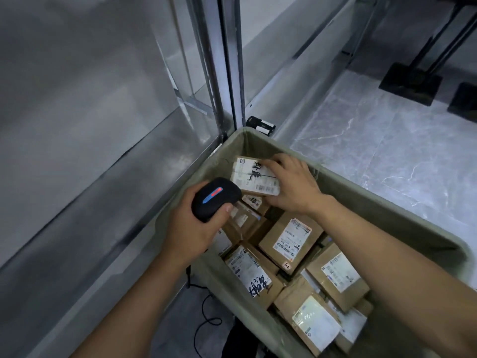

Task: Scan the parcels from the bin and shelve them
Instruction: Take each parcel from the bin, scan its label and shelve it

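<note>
The likeliest slip was a bad read: the barcode scanner sat very near the white-labelled parcel, whose label carried heavy marker scrawl beside its barcode. The left hand was wrapped around the scanner, thumb along its side. The right hand gripped that parcel, fingers curled over its far edge, inside the fabric bin above other cardboard parcels.

Grey marble floor, black stand bases far right, black cable on floor, black-and-white cylinder by post
</note>
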